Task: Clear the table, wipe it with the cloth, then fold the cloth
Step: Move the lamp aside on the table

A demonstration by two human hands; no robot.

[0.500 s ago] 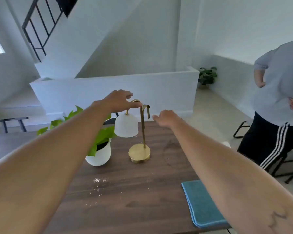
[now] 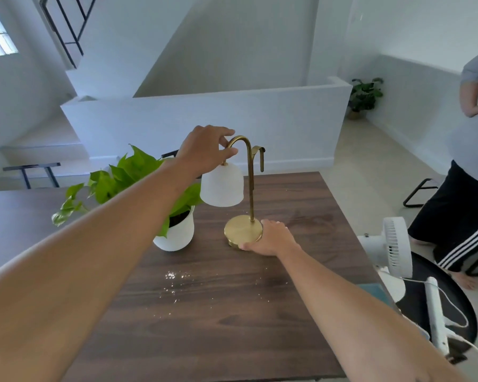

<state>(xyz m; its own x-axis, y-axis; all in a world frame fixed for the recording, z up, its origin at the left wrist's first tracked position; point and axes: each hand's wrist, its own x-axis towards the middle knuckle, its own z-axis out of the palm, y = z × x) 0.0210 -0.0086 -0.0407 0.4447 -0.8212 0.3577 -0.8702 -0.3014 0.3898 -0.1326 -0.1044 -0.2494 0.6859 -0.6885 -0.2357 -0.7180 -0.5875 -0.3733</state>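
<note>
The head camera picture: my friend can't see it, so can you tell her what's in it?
Two hands hold a gold lamp on a dark wooden table: the left hand grips its curved top, the right hand its round base. A potted plant stands beside it, crumbs lie in front, and another person stands at right.

A white fan (image 2: pixel 391 247) is standing beside a bystander (image 2: pixel 475 172); what may be a potted plant (image 2: pixel 364 96) is sitting far off.
</note>
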